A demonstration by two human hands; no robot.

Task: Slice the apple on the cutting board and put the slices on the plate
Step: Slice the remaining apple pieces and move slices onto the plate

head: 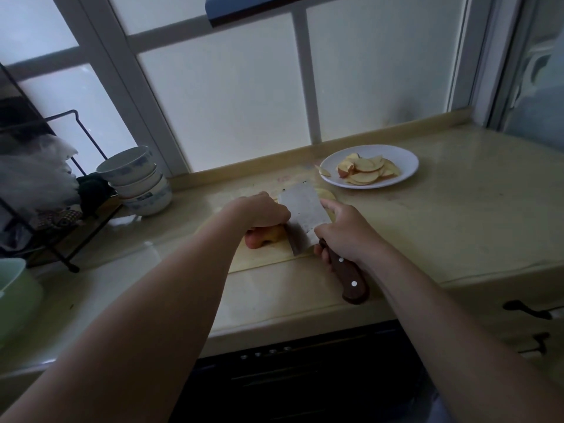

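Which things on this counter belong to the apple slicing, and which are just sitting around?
In the job: apple piece, held by the left hand; cleaver, gripped by the right hand; cutting board; plate with slices; loose slice beside the plate.
Lying about: stacked bowls; wire rack; green container at the left edge.

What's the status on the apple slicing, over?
Left hand holds apple on board. Right hand grips cleaver, blade at apple. Slices on plate. Nothing blocking.
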